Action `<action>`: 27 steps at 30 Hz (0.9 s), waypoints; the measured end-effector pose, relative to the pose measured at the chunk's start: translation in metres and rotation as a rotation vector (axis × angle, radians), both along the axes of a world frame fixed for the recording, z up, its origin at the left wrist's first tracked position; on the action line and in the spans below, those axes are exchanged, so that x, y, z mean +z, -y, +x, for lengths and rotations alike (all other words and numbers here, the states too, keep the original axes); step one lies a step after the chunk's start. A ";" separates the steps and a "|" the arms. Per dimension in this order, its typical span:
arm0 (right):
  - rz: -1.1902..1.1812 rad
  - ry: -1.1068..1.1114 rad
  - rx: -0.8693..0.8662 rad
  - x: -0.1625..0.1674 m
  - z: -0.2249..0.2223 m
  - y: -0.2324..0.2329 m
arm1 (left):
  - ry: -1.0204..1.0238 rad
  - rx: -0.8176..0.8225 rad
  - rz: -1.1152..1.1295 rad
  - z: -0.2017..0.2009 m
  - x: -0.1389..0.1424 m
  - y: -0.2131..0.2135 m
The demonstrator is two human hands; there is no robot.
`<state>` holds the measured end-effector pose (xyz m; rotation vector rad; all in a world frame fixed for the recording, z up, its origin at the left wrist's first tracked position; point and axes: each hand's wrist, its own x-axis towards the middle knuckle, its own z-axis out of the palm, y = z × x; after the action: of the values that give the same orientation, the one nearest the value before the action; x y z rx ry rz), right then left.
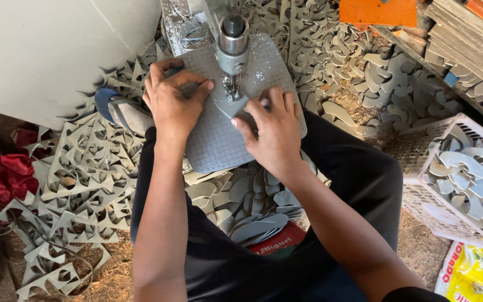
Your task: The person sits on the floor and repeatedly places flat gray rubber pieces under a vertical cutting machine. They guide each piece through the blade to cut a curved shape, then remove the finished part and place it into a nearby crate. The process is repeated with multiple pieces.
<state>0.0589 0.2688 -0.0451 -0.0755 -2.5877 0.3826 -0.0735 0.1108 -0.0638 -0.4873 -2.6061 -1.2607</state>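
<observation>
Far to the left of the hands lies a bunch of red cloth (6,179). Nearer in, the floor is covered with grey cut-out scraps (85,184) full of holes. A blue and grey sandal (119,112) sits just left of the left hand.

The left hand (171,103) is pressed down on the top left edge of a grey sole sheet (216,140) with a small square pattern. Its fingers are bent and they pinch the sheet's edge. The sheet lies flat between the two hands, under a metal punch machine (233,39) that stands just above them. The machine's tip comes down on the sheet between the thumbs.

The right hand (275,131) lies on the right side of the same sheet, fingers curled over it and holding it down.

Below the hands, between the person's legs, is a heap of grey cut sole pieces (252,207).

Far to the right of the right hand stands a white plastic basket (420,207) full of grey curved pieces (470,179). A yellow bag (476,274) lies below it.
</observation>
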 end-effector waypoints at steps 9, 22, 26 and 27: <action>-0.006 0.018 -0.031 -0.002 -0.003 0.002 | -0.011 -0.002 -0.016 -0.006 0.001 -0.003; 0.065 0.095 0.221 0.013 0.033 -0.047 | -0.241 -0.106 -0.218 0.043 0.009 0.007; -0.068 0.138 0.245 0.010 0.035 -0.058 | -0.240 -0.175 -0.275 0.057 0.013 0.001; -0.084 0.110 0.255 0.007 0.032 -0.058 | -0.224 -0.175 -0.277 0.056 0.015 0.000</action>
<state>0.0905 0.3268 -0.0376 0.2119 -2.6962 0.5951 -0.0170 0.1111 -0.0488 -0.8679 -2.5977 -0.8317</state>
